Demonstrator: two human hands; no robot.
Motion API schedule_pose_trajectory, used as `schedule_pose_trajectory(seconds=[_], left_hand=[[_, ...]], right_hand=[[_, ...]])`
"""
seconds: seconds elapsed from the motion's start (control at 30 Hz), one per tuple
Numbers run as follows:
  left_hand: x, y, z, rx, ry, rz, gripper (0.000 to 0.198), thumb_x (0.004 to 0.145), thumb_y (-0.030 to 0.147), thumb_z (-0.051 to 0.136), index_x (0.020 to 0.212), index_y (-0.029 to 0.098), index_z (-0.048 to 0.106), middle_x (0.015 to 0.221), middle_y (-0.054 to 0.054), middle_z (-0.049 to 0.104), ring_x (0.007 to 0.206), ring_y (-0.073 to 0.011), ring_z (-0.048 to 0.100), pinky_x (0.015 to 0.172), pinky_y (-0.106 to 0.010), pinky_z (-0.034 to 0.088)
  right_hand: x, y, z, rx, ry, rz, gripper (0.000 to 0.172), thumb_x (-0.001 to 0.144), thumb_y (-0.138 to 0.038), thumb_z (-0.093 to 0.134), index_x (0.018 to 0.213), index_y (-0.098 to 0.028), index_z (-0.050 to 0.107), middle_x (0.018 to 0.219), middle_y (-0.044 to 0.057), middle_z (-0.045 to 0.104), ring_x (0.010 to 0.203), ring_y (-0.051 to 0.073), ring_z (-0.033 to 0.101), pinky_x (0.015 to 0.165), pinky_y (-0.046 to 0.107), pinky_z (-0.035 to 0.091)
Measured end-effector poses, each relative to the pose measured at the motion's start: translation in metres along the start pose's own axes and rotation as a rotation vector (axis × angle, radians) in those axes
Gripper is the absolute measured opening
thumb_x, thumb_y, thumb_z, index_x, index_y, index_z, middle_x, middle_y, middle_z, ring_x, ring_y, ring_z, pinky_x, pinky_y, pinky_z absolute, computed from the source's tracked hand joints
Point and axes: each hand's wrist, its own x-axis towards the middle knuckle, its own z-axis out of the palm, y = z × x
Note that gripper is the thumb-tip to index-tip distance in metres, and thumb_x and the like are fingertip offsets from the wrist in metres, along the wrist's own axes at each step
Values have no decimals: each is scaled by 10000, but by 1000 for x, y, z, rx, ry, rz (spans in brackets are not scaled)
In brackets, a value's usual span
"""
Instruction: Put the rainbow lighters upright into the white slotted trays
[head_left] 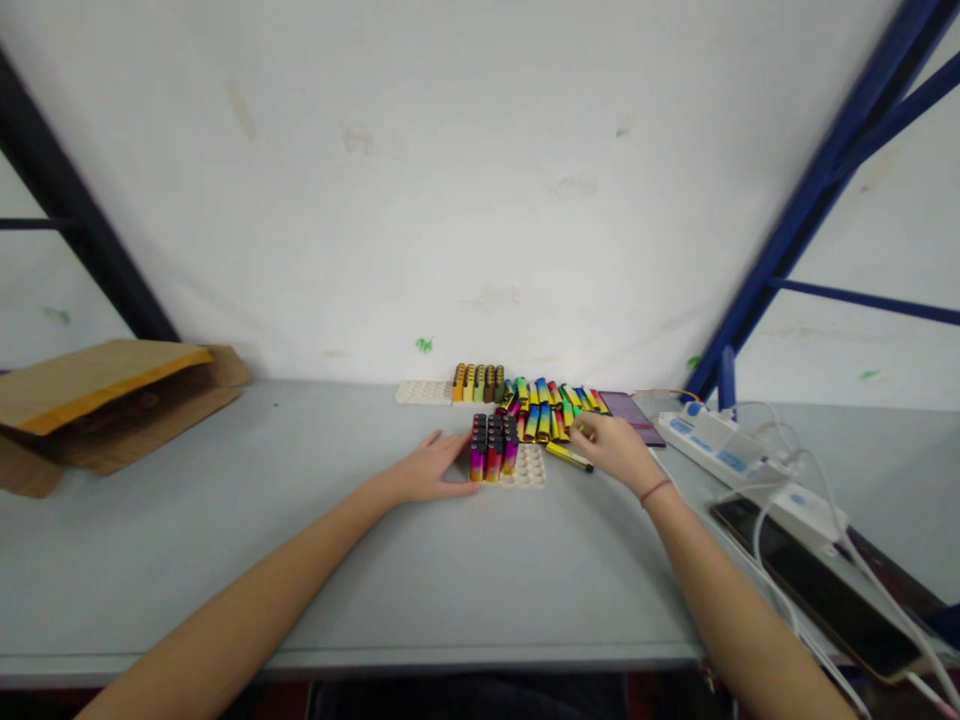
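Purple, red and yellow lighters [493,450] with black tops stand upright in the left part of a white cell tray [531,470]; its right cells show bare. My left hand [435,467] rests at the tray's left side, thumb and fingers spread around the corner, thumb by the front edge. My right hand [611,447] is at the right end of a heap of shiny multicoloured lighters [544,420], its fingers curled together; what they hold, if anything, is hidden. Just left of that hand lies a single yellow lighter [568,457] with a dark end.
Behind stands another white tray [424,392], with upright dark-topped lighters [478,383] at its right. An open cardboard box [112,400] sits left. On the right are a purple flat object [634,415], a power strip [720,455], white cables and a dark phone [825,590].
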Motion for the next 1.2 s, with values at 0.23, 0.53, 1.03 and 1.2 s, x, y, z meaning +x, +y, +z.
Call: schedule_pose_trajectory(seconds=[0.23,0.53,1.03,1.2], left_hand=[[-1,0,0,3,-6,-11,857,844,629,497,1487,199,127,1517,-153,292,1374,-319,311,1137,-541,74],[-1,0,0,-3,4,2,848,850,632,492,1485,197,135,1505,-149,319,1368,-320,320,1140,-536,65],[0,1,-1,-8,-3,3,844,853,626,494,1488,203,134,1513,-147,304,1371,-323,316,1133,-556,70],[0,0,0,-1,-5,-2,851,851,633,495,1488,199,136,1514,-152,300,1373,-323,312,1134,-551,75]], right_hand=[[-2,31,4,-4,-360,40,107,617,-217,670,551,-192,589,591,22,620,535,140,499,517,253,307],[7,20,1,511,-191,-49,202,735,-370,651,758,-185,575,715,1,588,662,146,538,608,264,427],[6,-7,26,1208,-317,149,288,827,-500,430,769,-219,412,527,-77,405,384,82,305,394,234,270],[2,-13,23,1076,-233,21,340,863,-536,490,768,-213,440,628,-31,512,545,105,457,520,240,365]])
